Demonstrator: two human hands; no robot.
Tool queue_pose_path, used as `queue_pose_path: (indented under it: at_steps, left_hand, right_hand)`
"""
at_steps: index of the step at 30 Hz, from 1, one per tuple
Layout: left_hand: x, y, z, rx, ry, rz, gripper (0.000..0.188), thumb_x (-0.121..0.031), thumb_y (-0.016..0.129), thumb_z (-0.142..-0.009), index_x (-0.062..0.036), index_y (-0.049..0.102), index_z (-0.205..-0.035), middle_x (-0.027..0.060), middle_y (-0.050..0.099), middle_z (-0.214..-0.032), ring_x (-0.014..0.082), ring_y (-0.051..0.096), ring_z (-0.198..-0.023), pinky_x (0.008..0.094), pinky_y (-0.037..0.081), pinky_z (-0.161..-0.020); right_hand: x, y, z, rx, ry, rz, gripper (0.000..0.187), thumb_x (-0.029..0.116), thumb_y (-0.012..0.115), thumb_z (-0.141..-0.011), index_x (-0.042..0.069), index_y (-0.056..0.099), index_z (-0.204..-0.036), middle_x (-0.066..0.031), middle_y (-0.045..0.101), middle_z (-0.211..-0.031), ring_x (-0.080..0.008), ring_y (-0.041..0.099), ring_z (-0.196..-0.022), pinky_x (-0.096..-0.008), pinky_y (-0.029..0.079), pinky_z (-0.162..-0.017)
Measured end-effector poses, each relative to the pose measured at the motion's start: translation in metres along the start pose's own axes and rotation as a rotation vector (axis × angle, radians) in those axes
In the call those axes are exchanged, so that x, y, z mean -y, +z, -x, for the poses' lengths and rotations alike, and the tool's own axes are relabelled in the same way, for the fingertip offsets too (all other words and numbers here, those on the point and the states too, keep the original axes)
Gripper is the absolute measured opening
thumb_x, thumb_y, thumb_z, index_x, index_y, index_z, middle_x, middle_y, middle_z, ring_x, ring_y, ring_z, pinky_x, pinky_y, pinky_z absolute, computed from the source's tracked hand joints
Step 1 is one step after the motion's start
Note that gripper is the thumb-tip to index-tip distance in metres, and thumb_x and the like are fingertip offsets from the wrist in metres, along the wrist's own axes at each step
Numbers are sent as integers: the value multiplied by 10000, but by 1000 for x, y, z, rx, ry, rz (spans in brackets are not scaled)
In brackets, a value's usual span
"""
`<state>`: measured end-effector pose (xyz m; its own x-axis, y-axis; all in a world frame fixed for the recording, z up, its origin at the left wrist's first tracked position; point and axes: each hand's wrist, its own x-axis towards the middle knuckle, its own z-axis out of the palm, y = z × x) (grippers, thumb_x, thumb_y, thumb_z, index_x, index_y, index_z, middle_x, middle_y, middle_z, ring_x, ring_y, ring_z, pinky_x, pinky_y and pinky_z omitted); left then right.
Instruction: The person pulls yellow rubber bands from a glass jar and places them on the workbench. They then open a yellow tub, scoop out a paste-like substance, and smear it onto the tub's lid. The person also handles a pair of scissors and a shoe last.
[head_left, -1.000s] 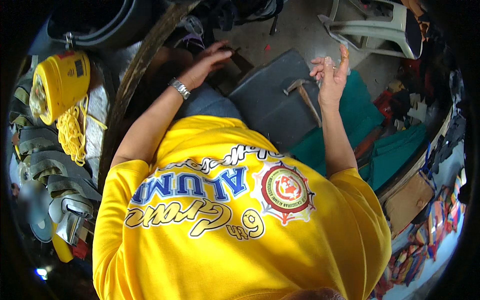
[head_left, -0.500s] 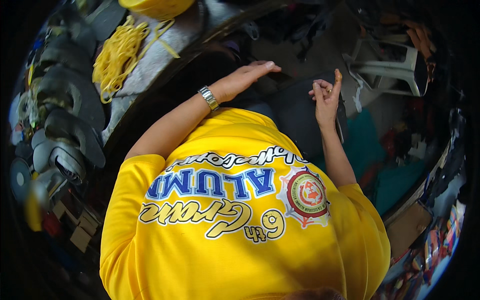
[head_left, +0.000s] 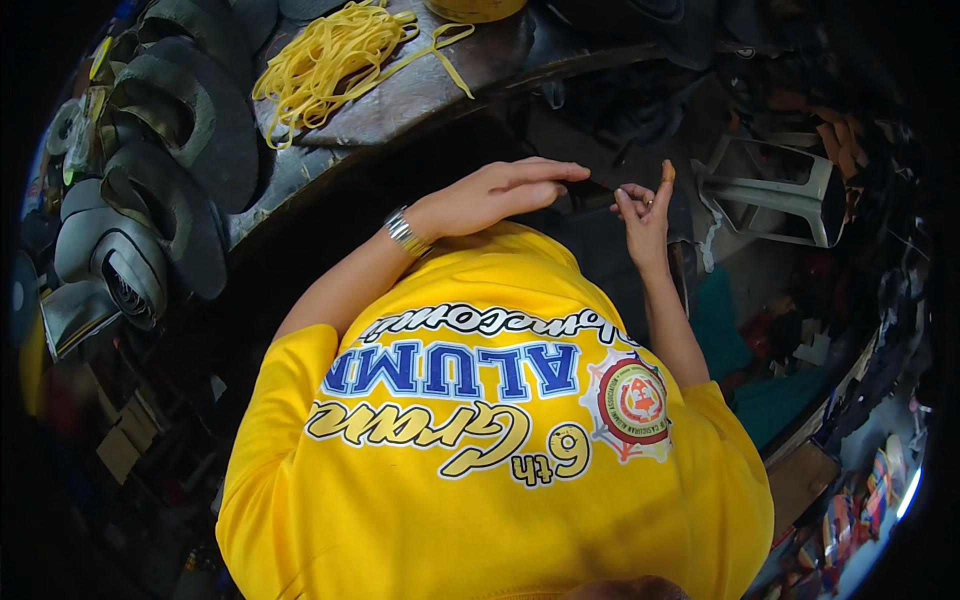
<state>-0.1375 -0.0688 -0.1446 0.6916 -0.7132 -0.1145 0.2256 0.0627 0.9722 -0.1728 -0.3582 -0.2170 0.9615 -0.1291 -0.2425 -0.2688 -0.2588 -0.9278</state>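
My left hand [head_left: 495, 197] is held flat over my lap, fingers straight and thumb alongside; a silver metal watch [head_left: 407, 232] circles its wrist. I see nothing in it. Close to its fingertips is my right hand [head_left: 646, 222], with the index finger raised and a brownish wrap near its tip. The thumb and the curled fingers of this hand come together, and a ring shows on one of them. Whatever may be between them is too small and dark to make out. A yellow shirt [head_left: 480, 400] covers my body.
A dark workbench [head_left: 385, 122] curves across the upper left, bearing a heap of yellow straps [head_left: 335, 60] and part of a yellow round container [head_left: 475, 8]. Grey-black curved sheets [head_left: 170, 190] crowd the left. A pale plastic stool [head_left: 775, 190] lies tipped on the right, near teal cloth [head_left: 775, 405].
My left hand has moved right, so its fingertips are nearer my right hand. My view has shifted, and the bench with the yellow straps appears further right and higher.
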Motion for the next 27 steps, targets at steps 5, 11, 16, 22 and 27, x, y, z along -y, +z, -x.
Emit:
queue_pose_path:
  at_steps: [5, 11, 16, 22, 27]
  left_hand:
    - [-30, -21, 61, -286, 490, -97, 805, -585, 656, -866, 35, 545, -1367, 179, 561, -1355, 262, 680, -1039, 381, 513, -966]
    - [-47, -64, 112, -1292, 1005, -735, 831, -638, 545, -945, -11, 390, -1467, 174, 487, -1439, 287, 625, -1119, 360, 513, -925]
    - [-35, -74, 147, -1361, 868, -867, 715, -459, 644, -961, -13, 386, -1456, 163, 480, -1424, 268, 632, -1112, 356, 522, -926]
    - [-17, -63, 145, -1261, 785, -904, 631, -335, 652, -974, -10, 400, -1452, 153, 474, -1381, 250, 641, -1088, 349, 515, -928]
    - [-22, -65, 131, -1230, 810, -980, 607, -343, 622, -992, 2, 408, -1443, 166, 504, -1376, 259, 633, -1113, 375, 508, -972]
  right_hand:
    - [-12, -3, 5, -38, 53, 21, 895, 99, 667, -954, 170, 53, -1601, -149, 616, -1051, -128, 628, -769, -255, 529, -760]
    - [-20, 6, -3, -31, 24, 24, 873, 127, 654, -971, 179, 51, -1600, -100, 627, -1039, -122, 638, -758, -236, 503, -695]
    - [-26, 11, -2, -16, 4, 35, 888, 96, 662, -956, 184, 60, -1603, -103, 628, -1021, -119, 637, -764, -240, 507, -709]
    - [-38, 6, 7, -42, 17, 10, 885, 51, 659, -946, 178, 81, -1603, -103, 631, -988, -120, 633, -759, -251, 519, -724]
    - [-46, 5, 0, -50, 5, -14, 887, 28, 655, -943, 171, 80, -1604, -109, 631, -977, -125, 628, -753, -256, 528, -718]
